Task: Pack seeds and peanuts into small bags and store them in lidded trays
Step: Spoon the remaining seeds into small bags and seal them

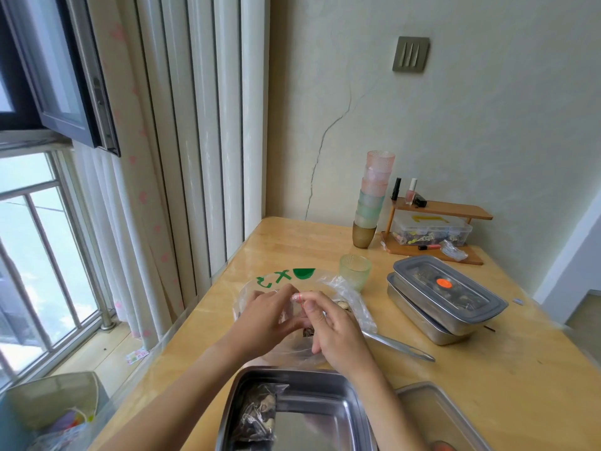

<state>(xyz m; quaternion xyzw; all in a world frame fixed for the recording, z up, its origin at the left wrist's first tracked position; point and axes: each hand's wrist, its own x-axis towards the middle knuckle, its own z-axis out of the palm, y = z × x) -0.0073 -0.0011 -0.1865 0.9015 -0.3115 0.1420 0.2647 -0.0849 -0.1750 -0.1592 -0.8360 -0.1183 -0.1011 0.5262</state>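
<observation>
Both hands [302,317] together, fingers [294,296] pinched

A home, in a lived-in room corner: pleated curtains [195,125] with pink hearts hang at 10 o'clock beside a barred window [39,249], a wooden counter [487,336] carries stacked plastic cups [374,196] and nail polish [411,192] on a small shelf at 1 o'clock

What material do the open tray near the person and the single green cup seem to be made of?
Tray: most likely stainless steel with a brushed, half-shiny finish; its grey walls give soft, blurred reflections.
Green cup: translucent and pale green with a fine textured surface; light passes through it. Whether it is plastic or glass cannot be told.
</observation>
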